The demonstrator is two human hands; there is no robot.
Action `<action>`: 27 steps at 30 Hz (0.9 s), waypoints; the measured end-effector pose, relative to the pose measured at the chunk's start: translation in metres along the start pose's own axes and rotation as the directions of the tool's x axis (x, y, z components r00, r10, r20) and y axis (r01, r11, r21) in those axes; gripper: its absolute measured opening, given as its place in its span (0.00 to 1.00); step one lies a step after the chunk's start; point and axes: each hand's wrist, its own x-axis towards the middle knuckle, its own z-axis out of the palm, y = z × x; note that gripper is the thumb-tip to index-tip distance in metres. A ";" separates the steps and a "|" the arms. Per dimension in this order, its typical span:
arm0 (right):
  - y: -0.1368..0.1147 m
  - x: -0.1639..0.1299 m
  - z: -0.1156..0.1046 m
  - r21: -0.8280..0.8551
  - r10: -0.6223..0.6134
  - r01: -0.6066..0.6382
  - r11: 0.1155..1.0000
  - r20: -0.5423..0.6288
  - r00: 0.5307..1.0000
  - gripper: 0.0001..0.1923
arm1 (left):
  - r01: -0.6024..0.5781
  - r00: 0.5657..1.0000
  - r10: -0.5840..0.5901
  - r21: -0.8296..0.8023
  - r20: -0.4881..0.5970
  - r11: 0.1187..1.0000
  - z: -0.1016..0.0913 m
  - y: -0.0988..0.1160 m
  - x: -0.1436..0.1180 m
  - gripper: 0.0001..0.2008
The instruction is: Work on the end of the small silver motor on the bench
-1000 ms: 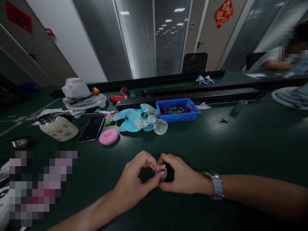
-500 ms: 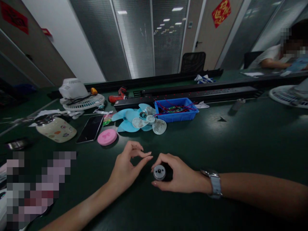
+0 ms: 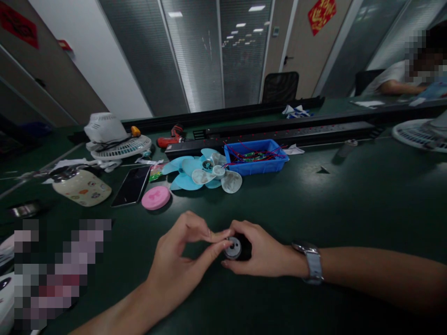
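My right hand (image 3: 258, 249), with a watch on its wrist, is wrapped round a small cylindrical motor (image 3: 233, 251). Its silver end face, with small dark holes and a shaft at the centre, faces up towards me. My left hand (image 3: 188, 246) is closed in a pinch, thumb and index fingertips at the upper edge and centre of that face. Anything between those fingertips is too small or too hidden to make out. The motor's lower body is covered by my right fingers and shadow.
Beyond my hands lie blue and grey fan blades (image 3: 202, 172) and a blue bin (image 3: 256, 158) of wires. Left are a pink round case (image 3: 156, 198), phone (image 3: 131, 186) and cream bottle (image 3: 82, 186). Another small metal cylinder (image 3: 347, 148) stands right; a person (image 3: 401, 83) sits far right.
My left hand has moved right, bringing its pinched fingertips from beside the motor onto its end face. My right hand has kept hold of the motor in nearly the same spot.
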 end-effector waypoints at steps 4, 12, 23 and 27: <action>0.000 0.001 0.001 0.010 -0.006 0.006 1.000 -0.013 1.000 0.14 | -0.033 0.993 0.025 0.063 0.119 0.997 0.009 0.003 -0.011 0.10; -0.002 0.001 0.001 -0.001 0.009 -0.009 1.000 -0.013 1.000 0.14 | -0.113 0.993 0.109 0.080 0.047 0.990 0.009 0.001 -0.009 0.09; 0.000 0.002 0.002 0.005 -0.025 0.025 1.000 -0.024 0.999 0.16 | -0.079 0.979 0.052 0.135 0.196 0.988 0.005 0.003 -0.001 0.12; 0.003 0.003 0.003 0.002 -0.051 0.051 0.999 -0.029 0.998 0.16 | -0.119 0.964 0.074 0.165 0.256 0.979 0.001 0.006 0.006 0.14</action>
